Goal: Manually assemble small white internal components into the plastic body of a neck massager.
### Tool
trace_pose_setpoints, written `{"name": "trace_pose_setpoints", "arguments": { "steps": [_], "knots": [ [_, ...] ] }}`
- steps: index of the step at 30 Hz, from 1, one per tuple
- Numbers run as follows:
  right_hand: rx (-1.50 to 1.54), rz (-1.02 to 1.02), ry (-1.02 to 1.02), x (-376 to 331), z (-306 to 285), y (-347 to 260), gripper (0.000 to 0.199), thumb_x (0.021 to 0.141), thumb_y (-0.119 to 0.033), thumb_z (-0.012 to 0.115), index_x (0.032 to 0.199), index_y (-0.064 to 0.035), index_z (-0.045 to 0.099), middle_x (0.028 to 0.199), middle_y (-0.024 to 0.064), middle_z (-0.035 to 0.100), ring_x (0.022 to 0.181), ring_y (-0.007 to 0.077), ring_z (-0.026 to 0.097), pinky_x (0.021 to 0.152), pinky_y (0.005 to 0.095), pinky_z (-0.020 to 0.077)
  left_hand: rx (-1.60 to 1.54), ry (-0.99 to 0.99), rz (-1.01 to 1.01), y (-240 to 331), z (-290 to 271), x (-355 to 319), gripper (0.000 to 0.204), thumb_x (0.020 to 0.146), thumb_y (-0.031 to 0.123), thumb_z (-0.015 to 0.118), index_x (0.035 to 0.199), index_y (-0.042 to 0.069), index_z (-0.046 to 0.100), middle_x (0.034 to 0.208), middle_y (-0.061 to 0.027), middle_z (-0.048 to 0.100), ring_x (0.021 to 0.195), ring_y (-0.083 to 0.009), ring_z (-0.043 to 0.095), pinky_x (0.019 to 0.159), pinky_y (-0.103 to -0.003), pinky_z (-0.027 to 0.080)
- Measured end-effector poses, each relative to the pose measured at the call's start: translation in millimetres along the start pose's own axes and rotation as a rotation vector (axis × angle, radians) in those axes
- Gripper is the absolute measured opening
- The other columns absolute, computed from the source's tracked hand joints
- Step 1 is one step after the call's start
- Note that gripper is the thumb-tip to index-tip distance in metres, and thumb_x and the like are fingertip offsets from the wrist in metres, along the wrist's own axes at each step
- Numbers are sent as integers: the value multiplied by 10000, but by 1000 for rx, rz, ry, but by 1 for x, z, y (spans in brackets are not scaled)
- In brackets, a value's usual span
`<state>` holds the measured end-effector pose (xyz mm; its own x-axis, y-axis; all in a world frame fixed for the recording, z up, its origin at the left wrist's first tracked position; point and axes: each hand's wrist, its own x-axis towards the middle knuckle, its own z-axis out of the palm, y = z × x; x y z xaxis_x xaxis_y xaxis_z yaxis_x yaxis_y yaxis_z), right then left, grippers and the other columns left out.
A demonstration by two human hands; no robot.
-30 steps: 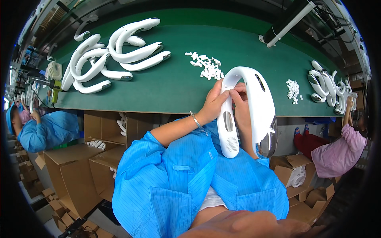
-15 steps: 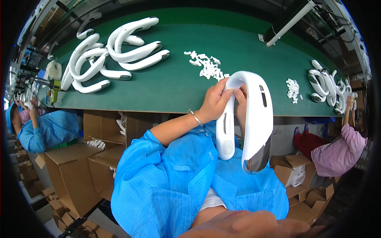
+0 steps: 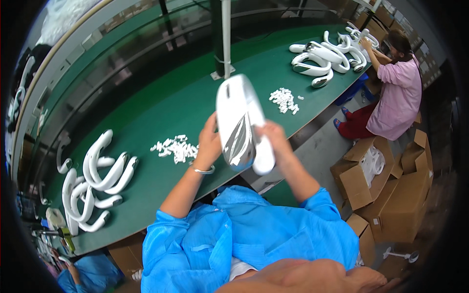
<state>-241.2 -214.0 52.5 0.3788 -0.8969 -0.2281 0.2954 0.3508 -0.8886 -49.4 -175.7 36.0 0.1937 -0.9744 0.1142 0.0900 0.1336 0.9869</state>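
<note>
A white U-shaped neck fan [image 3: 228, 115] with a shiny dark end hangs in front of me above the table's near edge. My left hand [image 3: 209, 145] is closed on its left side, fingers partly hidden behind it. On the other side, my right hand [image 3: 274, 136] grips the other arm of the fan, slightly blurred. Just beyond my left hand lies a heap of small white plastic pieces [image 3: 177, 149]. A second heap of such pieces [image 3: 284, 100] is farther right on the table.
The green table [image 3: 146, 127] bears neck fans at left [image 3: 100, 171] and far right [image 3: 320, 63]. A post [image 3: 222, 44] stands at its back. A pink-clad person [image 3: 398, 90] works at right, a blue-clad one [image 3: 90, 276] at lower left. Cardboard boxes [image 3: 398, 207] stand at right.
My view has swung to the right. The neck fan has moved away from my chest over the table edge and turned, and my right hand now shows on its right side.
</note>
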Motion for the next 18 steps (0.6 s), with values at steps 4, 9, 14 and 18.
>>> {"name": "trace_pose_setpoints", "arguments": {
  "steps": [4, 9, 14, 18],
  "knots": [
    [-11, -444, 379, 98, -128, -96, 166, 821, -56, 641, 968, -8, 581, 786, 65, 621, 604, 136, 599, 541, 286, 500, 366, 35, 147, 22, -36, -3, 360, 880, 100, 561, 1220, -5, 504, 1210, -145, 517, 1101, -241, 548, 867, -320, 489],
    [-294, -540, 846, 211, -322, -217, 256, 779, -161, 698, 885, 33, 571, 649, 85, 599, 434, 176, 558, 333, 305, 416, 567, 350, 37, 10, -115, -34, 273, 884, 72, 544, 1146, -4, 559, 1089, -119, 592, 996, -205, 609, 834, -296, 492],
    [-341, -401, 1061, 317, -446, -251, 329, 792, -191, 668, 948, 79, 564, 669, 167, 632, 416, 223, 574, 309, 315, 418, 763, 698, -33, 13, -171, -83, 235, 903, 72, 533, 1107, -40, 564, 1058, -116, 601, 933, -178, 600, 833, -297, 477],
    [-2216, -443, 641, 340, -585, -269, 186, 885, -188, 518, 902, -40, 630, 864, 141, 654, 723, 289, 621, 618, 391, 494, 1091, 769, 111, 14, -193, -76, 239, 885, 58, 539, 1113, 2, 582, 1069, -127, 612, 969, -222, 605, 839, -320, 481]
  ]
}}
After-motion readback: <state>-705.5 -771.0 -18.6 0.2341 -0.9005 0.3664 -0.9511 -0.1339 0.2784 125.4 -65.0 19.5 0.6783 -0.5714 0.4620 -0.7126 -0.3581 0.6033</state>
